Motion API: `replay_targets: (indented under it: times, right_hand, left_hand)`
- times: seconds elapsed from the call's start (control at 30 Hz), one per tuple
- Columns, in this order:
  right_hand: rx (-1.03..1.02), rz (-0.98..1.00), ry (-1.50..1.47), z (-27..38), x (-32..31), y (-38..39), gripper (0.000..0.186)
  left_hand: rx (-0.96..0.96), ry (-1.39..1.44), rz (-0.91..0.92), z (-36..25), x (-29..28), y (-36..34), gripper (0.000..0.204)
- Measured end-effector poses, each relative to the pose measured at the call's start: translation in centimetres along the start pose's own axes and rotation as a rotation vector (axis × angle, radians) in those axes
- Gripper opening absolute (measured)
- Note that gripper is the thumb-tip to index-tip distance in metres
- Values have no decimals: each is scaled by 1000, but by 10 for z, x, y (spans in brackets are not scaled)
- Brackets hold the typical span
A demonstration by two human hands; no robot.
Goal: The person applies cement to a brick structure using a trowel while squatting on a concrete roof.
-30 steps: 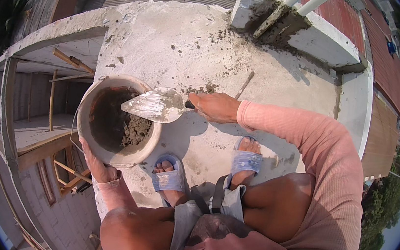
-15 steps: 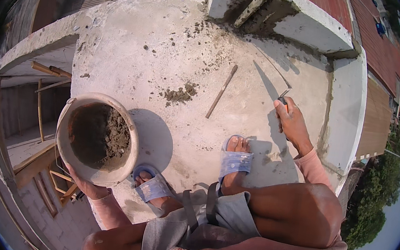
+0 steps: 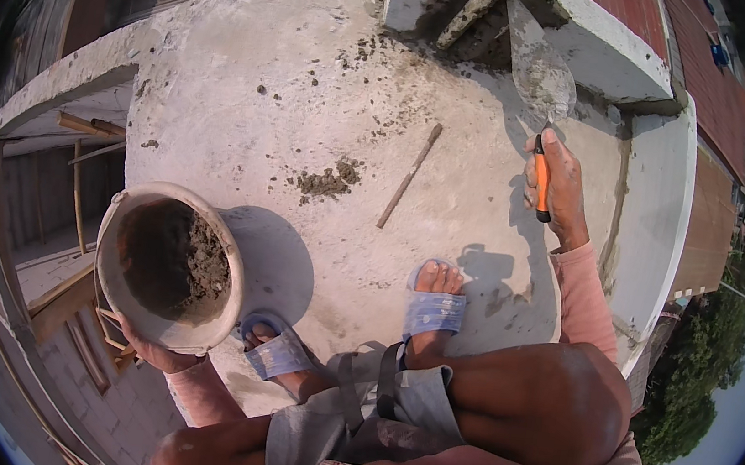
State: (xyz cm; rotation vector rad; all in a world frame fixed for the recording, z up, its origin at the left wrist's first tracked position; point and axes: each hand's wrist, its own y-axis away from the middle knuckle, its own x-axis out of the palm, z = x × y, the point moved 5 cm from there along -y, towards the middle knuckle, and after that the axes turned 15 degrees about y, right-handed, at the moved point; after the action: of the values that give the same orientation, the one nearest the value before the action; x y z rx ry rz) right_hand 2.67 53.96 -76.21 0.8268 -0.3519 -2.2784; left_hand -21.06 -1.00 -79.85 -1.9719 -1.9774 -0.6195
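My right hand (image 3: 562, 182) is closed round the orange and black handle of a trowel (image 3: 540, 66). Its grey, mortar-smeared blade points away from me, with the tip near the mortar-coated pipes (image 3: 477, 10) at the white wall block. At the left, my left hand (image 3: 156, 346) grips the near side of a pale bucket (image 3: 231, 304), its fingers partly hidden beneath it. Wet grey mortar (image 3: 204, 259) clings to the bucket's right inner side, and the bucket is tilted toward me.
A thin rod (image 3: 409, 177) lies on the concrete slab (image 3: 222, 105), beside a small heap of mortar (image 3: 330, 178) and scattered crumbs. Past the slab's left edge is a drop with timber framing (image 3: 78, 199). A low white wall (image 3: 656, 201) runs along the right.
My right hand has turned the trowel from edge-on to flat-side up and moved it farther out toward the pipes. The bucket has shifted slightly left and nearer, still in my left hand.
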Motion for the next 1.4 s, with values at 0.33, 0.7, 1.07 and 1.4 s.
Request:
replay_targets:
  times: [0.33,0.7,1.07,1.4]
  right_hand:
    - [18,43,-144,-46,17,-51,57]
    - [18,25,188,-78,12,-73,62]
    - [-59,-109,895,-85,-14,-90,69]
    - [-268,-197,1303,29,-69,-16,57]
  left_hand:
    - [-66,56,-171,3,-3,-11,53]
    - [-94,119,-164,2,10,-8,57]
    - [-94,155,-192,3,23,-2,48]
    - [-96,160,-52,9,12,-3,48]
